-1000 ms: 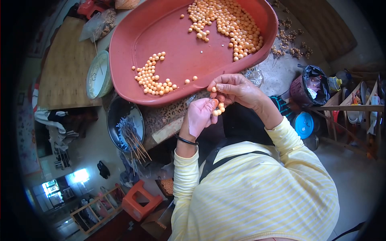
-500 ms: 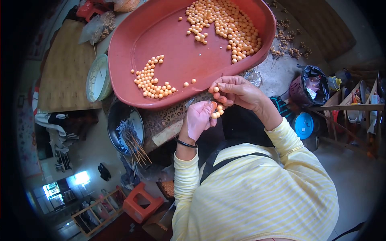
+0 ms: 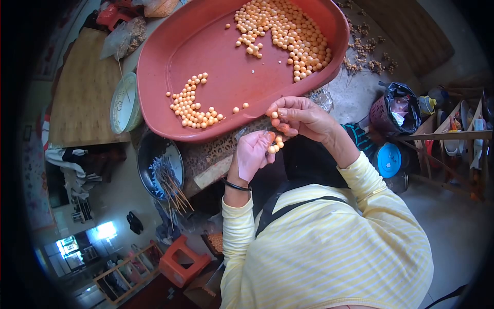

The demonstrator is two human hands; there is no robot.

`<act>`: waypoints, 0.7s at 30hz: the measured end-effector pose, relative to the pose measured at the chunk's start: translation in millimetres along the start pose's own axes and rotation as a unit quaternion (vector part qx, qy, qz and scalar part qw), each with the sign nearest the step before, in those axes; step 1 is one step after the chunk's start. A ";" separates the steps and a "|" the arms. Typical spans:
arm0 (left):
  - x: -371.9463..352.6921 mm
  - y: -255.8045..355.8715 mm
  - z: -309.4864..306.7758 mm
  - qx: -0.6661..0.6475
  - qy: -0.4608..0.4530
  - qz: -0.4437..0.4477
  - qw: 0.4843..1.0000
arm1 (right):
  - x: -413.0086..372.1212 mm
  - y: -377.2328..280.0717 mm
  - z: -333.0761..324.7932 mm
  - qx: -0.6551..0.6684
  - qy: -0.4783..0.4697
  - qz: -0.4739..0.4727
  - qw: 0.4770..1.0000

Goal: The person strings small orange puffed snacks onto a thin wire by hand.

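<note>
Near the front edge of a large red tub, my two hands are close together. My left hand is closed on a small cluster of orange beads, which stick out by its fingertips. Between the thumb and fingers of my right hand is a single orange bead. Inside the tub, many loose orange beads are heaped at the far right, and a smaller group lies at the near left.
Left of the tub stand a pale green bowl and a dark basin with thin sticks. A lined pink bin and a blue lid are at the right. A red stool stands at the lower left.
The tub and its beads appear shifted slightly left in the view. My hands keep nearly the same pose, with the same cluster and single bead.
</note>
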State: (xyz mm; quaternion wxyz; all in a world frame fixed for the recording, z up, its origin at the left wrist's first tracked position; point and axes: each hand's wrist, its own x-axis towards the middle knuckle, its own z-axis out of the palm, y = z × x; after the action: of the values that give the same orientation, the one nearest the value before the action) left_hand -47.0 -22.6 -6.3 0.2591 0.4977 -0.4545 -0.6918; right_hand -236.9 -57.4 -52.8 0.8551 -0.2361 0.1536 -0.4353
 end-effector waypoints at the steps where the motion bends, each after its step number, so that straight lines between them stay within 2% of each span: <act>1: 0.1 -0.4 0.1 0.002 0.001 0.001 1.000 | -0.4 0.0 0.9 -0.005 0.002 -0.004 1.000; 11: 0.4 -1.8 2.8 0.008 0.019 0.014 1.000 | -1.4 0.9 3.7 -0.023 0.021 -0.014 0.999; 21: -2.1 1.4 1.9 -0.010 0.017 -0.008 1.000 | -0.8 2.0 0.8 -0.019 -0.004 -0.021 1.000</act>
State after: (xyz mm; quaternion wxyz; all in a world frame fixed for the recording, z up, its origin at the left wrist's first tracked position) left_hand -48.1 -20.9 -3.9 0.2662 0.5108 -0.4392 -0.6895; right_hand -235.6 -55.5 -53.2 0.8417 -0.2575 0.1531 -0.4492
